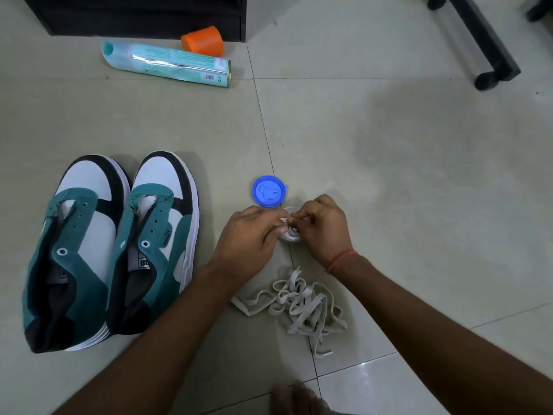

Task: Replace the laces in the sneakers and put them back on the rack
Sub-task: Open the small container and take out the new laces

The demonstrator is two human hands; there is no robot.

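While both hands met over the floor, the fingers of the left hand point(248, 235) and the right hand point(321, 227) were pinched on a small white coil of new lace point(291, 233) — seemingly a fresh, still-wound lace being picked apart, though the fingertips hid exactly how it was gripped. A blue lid point(269, 191) lay just beyond the fingers, touching or nearly touching a small white container that the hands mostly covered. Nearer the person than the fingers, just behind the wrists, sat a loose tangle of old laces point(299, 304), greyish and flat, already out of the shoes.

The sneakers point(113, 250) stood side by side well off to the left of the fingers, toes pointing away from the person and heels toward them, so their long axes ran front to back. Their eyelets looked empty. The left hand was plainly the nearer one to them — by my judgement the lacing would start with a reach leftward, the tongue opening facing up and open to it.

Farther off, beyond the fingers and to the left, a teal spray can point(167, 62) lay on its side beside an orange cap point(203, 40), in front of a dark piece of furniture point(134, 13), possibly the rack.
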